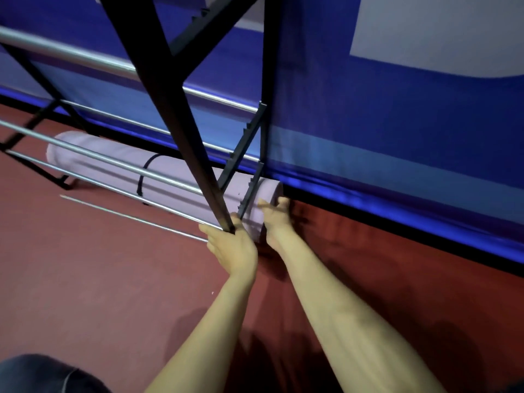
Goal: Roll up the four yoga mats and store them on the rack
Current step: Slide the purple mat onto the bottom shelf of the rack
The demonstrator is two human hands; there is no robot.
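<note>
Lilac mat (119, 175) in rack (175, 109) | right hand (276, 219) splayed on its end | left hand (235, 248) grip unclear

dim indoor light with a cool blue cast from the wall padding (397, 123), and thin bright streaks of glare run along the chrome rails (85, 56) of the dark rack (175, 109). my arms (326, 293) throw soft, smudged shadows to their right on the red floor (85, 279), deepest beside my right hand (276, 219). the whole view is smeared by motion blur, so my fingers (265, 206) and the pale rolled mat (170, 171) look soft, and straight lines bow near the edges.
</note>
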